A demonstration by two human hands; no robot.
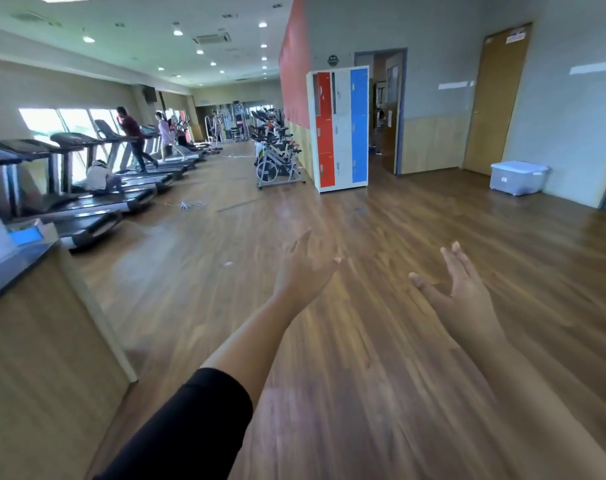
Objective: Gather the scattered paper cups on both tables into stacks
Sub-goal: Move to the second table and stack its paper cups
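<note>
Head view of a gym: wooden floor (381,341), treadmills (97,188) along the left windows, then a red, white and blue locker (341,128) ahead. Both bare hands reach out over the floor, left hand (303,268) and right hand (457,285), fingers (455,259) straight, spread, holding nothing. No paper cups are in view.

A long gym room has a wood-plank floor (381,237) and recessed ceiling lights (177,32). Treadmills (97,188) line bright windows (52,121) on the left; exercise bikes (277,157) stand beside a red, white and blue locker cabinet (341,128). A wooden door (495,98) and a plastic storage bin (518,177) sit at right.
</note>
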